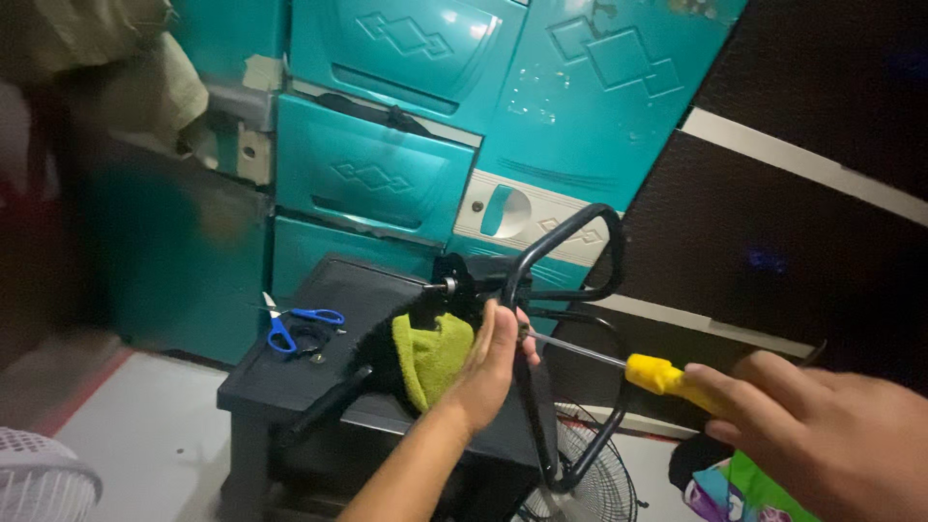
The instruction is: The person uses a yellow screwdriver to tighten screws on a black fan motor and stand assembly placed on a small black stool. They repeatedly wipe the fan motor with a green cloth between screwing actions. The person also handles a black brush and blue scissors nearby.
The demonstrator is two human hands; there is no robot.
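Driving a yellow-handled screwdriver (633,368) toward the black fan motor (435,319) on a black table (290,382), yellow-green cloth (433,356) against it, blue scissors (295,325) nearby, teal cabinet (387,145) behind, right hand (831,435) clenched round the handle, left hand (490,362) clasping the black tubular frame (541,290).

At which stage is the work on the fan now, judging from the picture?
Done: the wire guard is already off and lies on the floor. In hand: the left hand steadies the fan motor, with a green cloth, on the black table; the right hand drives a yellow-handled screwdriver toward it. Left: the motor with its black frame is not yet apart.
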